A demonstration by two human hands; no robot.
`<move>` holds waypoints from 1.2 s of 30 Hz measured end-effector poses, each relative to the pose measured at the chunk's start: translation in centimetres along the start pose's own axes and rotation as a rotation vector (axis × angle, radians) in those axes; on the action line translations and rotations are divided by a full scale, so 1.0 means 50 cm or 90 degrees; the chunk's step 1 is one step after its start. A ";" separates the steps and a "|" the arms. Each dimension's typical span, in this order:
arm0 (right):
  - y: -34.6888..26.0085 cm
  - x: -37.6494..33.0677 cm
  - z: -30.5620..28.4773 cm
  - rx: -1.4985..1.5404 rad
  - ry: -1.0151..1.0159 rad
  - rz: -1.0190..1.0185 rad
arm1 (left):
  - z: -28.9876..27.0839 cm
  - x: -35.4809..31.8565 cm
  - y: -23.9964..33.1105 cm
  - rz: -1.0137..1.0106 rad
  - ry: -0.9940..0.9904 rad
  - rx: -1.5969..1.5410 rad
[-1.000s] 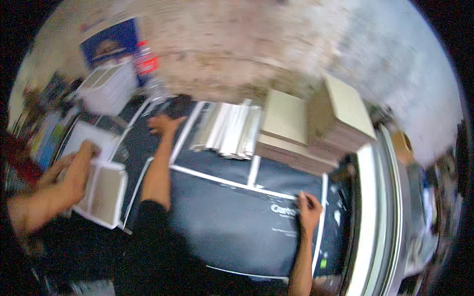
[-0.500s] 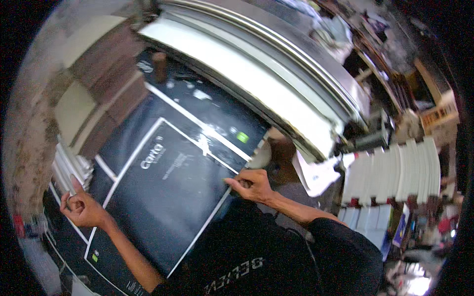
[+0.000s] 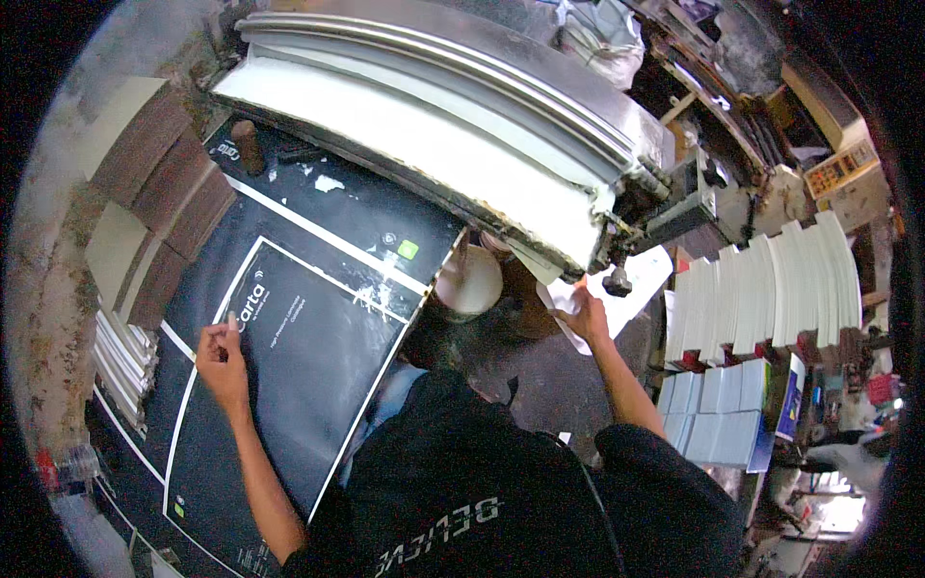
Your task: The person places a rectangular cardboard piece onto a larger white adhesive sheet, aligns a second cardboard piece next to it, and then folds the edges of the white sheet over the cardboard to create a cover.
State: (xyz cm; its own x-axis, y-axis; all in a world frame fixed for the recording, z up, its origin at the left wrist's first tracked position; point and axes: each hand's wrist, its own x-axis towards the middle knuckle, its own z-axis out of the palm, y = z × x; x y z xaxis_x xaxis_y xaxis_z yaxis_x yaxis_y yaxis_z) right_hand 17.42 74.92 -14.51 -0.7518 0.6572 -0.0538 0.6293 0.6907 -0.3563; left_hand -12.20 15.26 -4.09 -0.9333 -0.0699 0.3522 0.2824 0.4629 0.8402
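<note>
Pressed flat, the left hand [image 3: 223, 361] rests with fingers together on a large black printed sheet [image 3: 289, 376] — glossy, rectangular, edged with thin white lines — lying on the work surface at the left of the scene. The right hand [image 3: 585, 313] reaches out to the right and closes its fingers on a crumpled white paper [image 3: 617, 294], just below the near end of a long pale machine bed [image 3: 414, 125]. That bed is one broad slab with metal rails along its far side, worn and chipped at its edge, running across the far part of the scene.

Between the two hands sits one round cream-coloured disc [image 3: 469, 282], touching the right edge of the black sheet. A second black sheet [image 3: 337, 202] lies farther off, under the machine's edge, with a small green patch on it; one brown cylinder [image 3: 247, 144] stands upright at its far corner. At far left are brown and beige board stacks [image 3: 145, 193]. To the right stand several rows of white booklets [image 3: 771, 289], set on edge — too many and too close to count.
</note>
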 end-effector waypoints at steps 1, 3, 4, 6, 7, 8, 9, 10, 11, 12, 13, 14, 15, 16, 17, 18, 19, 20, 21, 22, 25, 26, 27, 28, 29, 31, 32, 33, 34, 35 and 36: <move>0.003 -0.008 0.001 0.017 0.002 0.005 | 0.001 -0.005 0.014 -0.030 -0.022 0.006; -0.011 -0.024 0.006 0.034 0.017 -0.007 | -0.003 -0.007 0.019 -0.007 -0.017 0.026; -0.020 -0.032 0.009 0.032 0.032 -0.021 | -0.004 -0.006 0.016 0.007 -0.015 0.033; -0.035 -0.045 0.010 0.025 0.071 -0.028 | -0.009 -0.004 0.002 0.028 -0.019 0.065; -0.051 -0.054 0.009 0.019 0.089 -0.023 | -0.011 -0.008 0.005 0.021 -0.024 0.077; -0.052 -0.065 0.006 0.011 0.110 -0.014 | -0.003 -0.009 0.015 0.014 -0.032 0.085; -0.003 -0.059 0.020 0.053 0.180 -0.002 | 0.008 -0.010 0.025 0.024 -0.027 0.048; -0.003 -0.056 0.005 0.004 0.204 0.033 | -0.001 -0.010 0.026 0.010 -0.019 0.063; -0.009 -0.038 -0.024 0.161 0.309 0.127 | -0.007 -0.009 0.025 -0.002 -0.012 0.072; 0.079 -0.001 -0.057 0.142 0.512 0.020 | 0.009 -0.004 0.030 -0.015 -0.020 0.063; 0.135 0.036 -0.124 0.081 0.540 0.091 | 0.019 0.003 0.039 -0.016 -0.026 0.036; 0.131 0.074 -0.206 -0.011 0.604 0.040 | 0.012 0.012 0.054 0.015 -0.028 0.048; 0.173 0.113 -0.294 -0.096 0.764 -0.024 | 0.034 0.024 0.081 0.044 -0.043 0.036; 0.123 0.144 -0.376 -0.063 0.743 0.023 | 0.033 0.035 0.113 0.072 -0.044 0.049; 0.088 0.163 -0.471 -0.017 0.699 0.011 | 0.043 0.050 0.166 0.120 -0.059 0.040; 0.061 0.182 -0.560 -0.012 0.652 0.062 | 0.063 0.063 0.211 0.124 -0.081 0.021; -0.003 0.188 -0.644 -0.042 0.662 -0.040 | 0.088 0.075 0.256 0.128 -0.103 0.001; -0.076 0.194 -0.707 -0.067 0.671 -0.141 | 0.112 0.086 0.314 0.157 -0.128 -0.013; -0.119 0.192 -0.759 -0.114 0.648 -0.185 | 0.166 0.094 0.364 0.186 -0.166 -0.044; -0.178 0.211 -0.777 -0.132 0.623 -0.237 | 0.187 0.104 0.414 0.208 -0.205 -0.062; -0.424 0.231 -0.774 -0.220 0.569 -0.463 | 0.267 0.143 0.546 0.267 -0.347 -0.094; -0.486 0.240 -0.757 -0.285 0.563 -0.538 | 0.304 0.151 0.582 0.211 -0.396 -0.191; -0.545 0.241 -0.715 -0.240 0.504 -0.569 | 0.360 0.166 0.595 0.194 -0.436 -0.245; -0.598 0.243 -0.677 -0.201 0.444 -0.594 | 0.390 0.177 0.630 0.101 -0.510 -0.337; -0.636 0.242 -0.641 -0.189 0.356 -0.635 | 0.417 0.180 0.667 -0.029 -0.533 -0.434; -0.707 0.221 -0.561 -0.154 0.171 -0.647 | 0.448 0.210 0.683 -0.105 -0.514 -0.485; -0.725 0.215 -0.541 -0.107 0.108 -0.682 | 0.468 0.219 0.685 -0.112 -0.486 -0.512; -0.764 0.201 -0.543 -0.126 0.056 -0.621 | 0.489 0.235 0.655 -0.058 -0.445 -0.508; -0.790 0.192 -0.555 -0.144 0.005 -0.557 | 0.497 0.253 0.632 -0.045 -0.432 -0.471; -0.789 0.214 -0.558 -0.060 -0.025 -0.580 | 0.498 0.269 0.610 -0.035 -0.423 -0.434; -0.780 0.257 -0.576 0.035 -0.024 -0.672 | 0.498 0.289 0.590 -0.024 -0.413 -0.396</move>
State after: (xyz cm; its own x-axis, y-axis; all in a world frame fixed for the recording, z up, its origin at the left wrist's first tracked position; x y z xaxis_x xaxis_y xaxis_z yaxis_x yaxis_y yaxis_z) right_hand -11.14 65.12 25.56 -0.9186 -0.2793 0.2795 -0.3564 0.8911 -0.2809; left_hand -22.87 49.90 15.51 -0.8331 0.5241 0.1769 0.1426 -0.1056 0.9841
